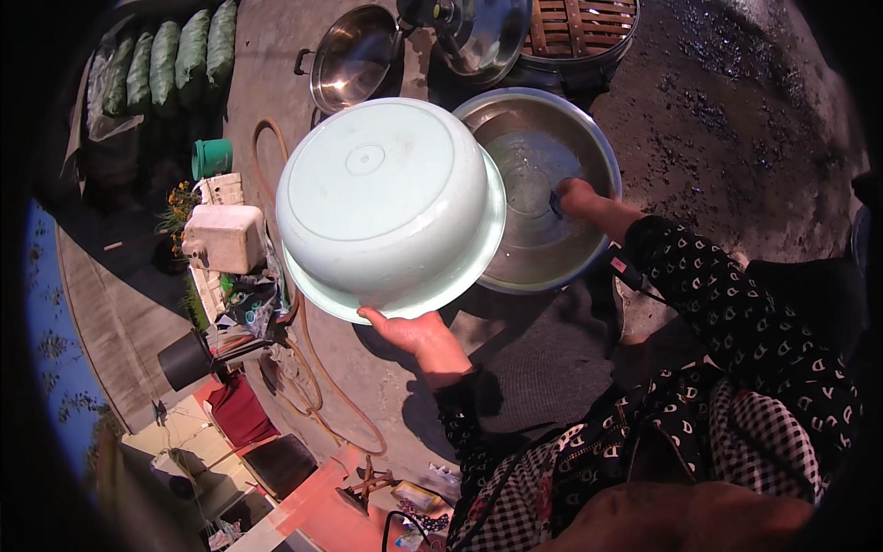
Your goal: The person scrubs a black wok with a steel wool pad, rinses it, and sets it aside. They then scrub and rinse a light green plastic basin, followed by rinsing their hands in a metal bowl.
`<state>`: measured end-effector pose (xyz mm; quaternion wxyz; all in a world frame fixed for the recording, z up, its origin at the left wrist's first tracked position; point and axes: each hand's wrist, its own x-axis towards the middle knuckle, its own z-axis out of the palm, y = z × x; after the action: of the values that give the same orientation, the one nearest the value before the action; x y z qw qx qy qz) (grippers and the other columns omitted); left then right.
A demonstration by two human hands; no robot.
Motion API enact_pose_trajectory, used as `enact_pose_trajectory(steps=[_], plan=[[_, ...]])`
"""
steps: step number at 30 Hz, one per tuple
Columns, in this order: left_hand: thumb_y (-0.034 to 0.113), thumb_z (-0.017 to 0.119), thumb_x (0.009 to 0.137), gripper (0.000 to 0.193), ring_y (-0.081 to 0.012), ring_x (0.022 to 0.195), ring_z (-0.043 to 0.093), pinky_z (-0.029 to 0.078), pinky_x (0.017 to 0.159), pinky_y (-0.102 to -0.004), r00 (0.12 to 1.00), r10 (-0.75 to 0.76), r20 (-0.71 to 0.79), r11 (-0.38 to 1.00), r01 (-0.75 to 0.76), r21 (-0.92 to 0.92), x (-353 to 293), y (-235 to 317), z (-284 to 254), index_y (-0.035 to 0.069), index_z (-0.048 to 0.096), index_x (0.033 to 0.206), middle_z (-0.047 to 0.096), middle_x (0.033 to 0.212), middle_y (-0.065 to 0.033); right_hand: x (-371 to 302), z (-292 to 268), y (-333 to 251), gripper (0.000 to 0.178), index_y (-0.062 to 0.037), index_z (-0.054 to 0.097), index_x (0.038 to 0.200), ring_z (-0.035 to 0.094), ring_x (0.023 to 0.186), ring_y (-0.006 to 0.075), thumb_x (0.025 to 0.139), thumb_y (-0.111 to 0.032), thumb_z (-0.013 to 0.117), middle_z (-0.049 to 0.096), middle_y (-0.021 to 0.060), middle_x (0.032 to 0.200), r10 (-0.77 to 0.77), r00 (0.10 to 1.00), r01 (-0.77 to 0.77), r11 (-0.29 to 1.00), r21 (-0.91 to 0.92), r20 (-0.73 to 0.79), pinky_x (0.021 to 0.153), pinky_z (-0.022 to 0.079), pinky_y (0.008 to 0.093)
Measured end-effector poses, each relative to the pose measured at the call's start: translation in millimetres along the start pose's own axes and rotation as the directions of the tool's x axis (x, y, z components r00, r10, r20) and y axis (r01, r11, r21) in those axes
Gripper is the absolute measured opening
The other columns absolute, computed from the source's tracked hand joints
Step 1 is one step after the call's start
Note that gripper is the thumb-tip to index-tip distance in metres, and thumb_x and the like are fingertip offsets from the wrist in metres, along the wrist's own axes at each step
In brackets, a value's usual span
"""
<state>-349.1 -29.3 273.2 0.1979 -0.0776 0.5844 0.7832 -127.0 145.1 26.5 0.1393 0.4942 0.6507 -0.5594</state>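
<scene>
My left hand point(414, 342) grips the rim of a pale mint plastic basin point(377, 184), thumb on the outside. The basin is tilted with its round underside turned up. Just to its right, a wide metal basin point(602, 166) with some water in it stands on the ground, partly covered from view by the plastic one. Inside that metal basin, my right hand point(579, 198) is closed round a small dark thing point(556, 204), too little of which shows to name it.
Beyond the basins are a two-handled metal pan point(354, 60), a shiny lid point(487, 37) and a slatted steamer point(579, 23). A brown hose point(317, 368) loops on the ground at left. Near it are a green bucket point(212, 158) and a whitish container point(225, 237). Wet ground point(717, 120) lies at right.
</scene>
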Motion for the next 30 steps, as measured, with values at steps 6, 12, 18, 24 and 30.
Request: enact_pose_trajectory(steps=[6, 12, 18, 24, 30], plan=[[0.060, 0.033, 0.104, 0.070, -0.0331, 0.143, 0.036, 0.032, 0.117, -0.0525, 0.995, -0.097, 0.004, 0.994, 0.097, -0.045, -1, 1, -18, 0.013, 0.029, 0.156, 0.032, 0.159, -0.0097, -64, -24, -84, 0.039, -0.0077, 0.062, 0.126, 0.063, 0.099, 0.0175, 0.088, 0.000, 0.062, 0.066, 0.0089, 0.109, -0.347, 0.815, 0.564, 0.662, 0.494, -0.464, 0.089, 0.053, 0.0339], [0.060, 0.036, 0.103, 0.072, -0.0313, 0.140, 0.039, 0.031, 0.116, -0.0482, 0.998, -0.007, 0.057, 0.998, 0.011, -0.065, -8, 0, -12, 0.010, 0.031, 0.155, 0.037, 0.156, -0.0096, -117, -34, -155, 0.043, -0.0077, 0.060, 0.113, 0.058, 0.101, 0.0304, 0.075, 0.011, 0.064, 0.057, 0.0111, 0.110, -0.754, 0.421, 0.892, 0.445, 0.079, -0.503, 0.089, 0.051, 0.0385], [0.061, 0.036, 0.103, 0.077, -0.0304, 0.138, 0.040, 0.033, 0.114, -0.0458, 0.998, -0.001, 0.067, 0.999, -0.003, 0.052, -27, 2, 10, 0.003, 0.032, 0.152, 0.040, 0.152, -0.0132, -147, -23, -196, 0.030, -0.0080, 0.065, 0.108, 0.056, 0.119, 0.0312, 0.078, -0.009, 0.068, 0.058, 0.0112, 0.123, -0.999, -0.047, 0.945, -0.044, -0.325, 0.001, 0.100, 0.047, 0.0427], [0.057, 0.044, 0.102, 0.074, -0.0293, 0.133, 0.048, 0.042, 0.109, -0.0429, 0.987, 0.053, 0.149, 0.998, -0.059, 0.033, -32, 7, 22, -0.001, 0.038, 0.148, 0.044, 0.147, -0.0155, -146, -30, -254, 0.026, -0.0081, 0.067, 0.107, 0.051, 0.130, 0.0283, 0.086, -0.020, 0.057, 0.053, 0.0127, 0.136, -0.962, -0.267, 0.865, -0.217, -0.453, -0.048, 0.112, 0.040, 0.0433], [0.053, 0.053, 0.101, 0.075, -0.0319, 0.130, 0.049, 0.042, 0.108, -0.0475, 0.978, 0.137, 0.157, 0.965, -0.168, 0.203, -43, 4, 16, -0.001, 0.036, 0.150, 0.043, 0.148, -0.0174, -136, -61, -293, 0.032, -0.0116, 0.067, 0.115, 0.050, 0.130, 0.0307, 0.087, -0.027, 0.067, 0.055, 0.0118, 0.135, -0.960, -0.074, 0.892, 0.057, -0.449, -0.270, 0.119, 0.030, 0.0482]])
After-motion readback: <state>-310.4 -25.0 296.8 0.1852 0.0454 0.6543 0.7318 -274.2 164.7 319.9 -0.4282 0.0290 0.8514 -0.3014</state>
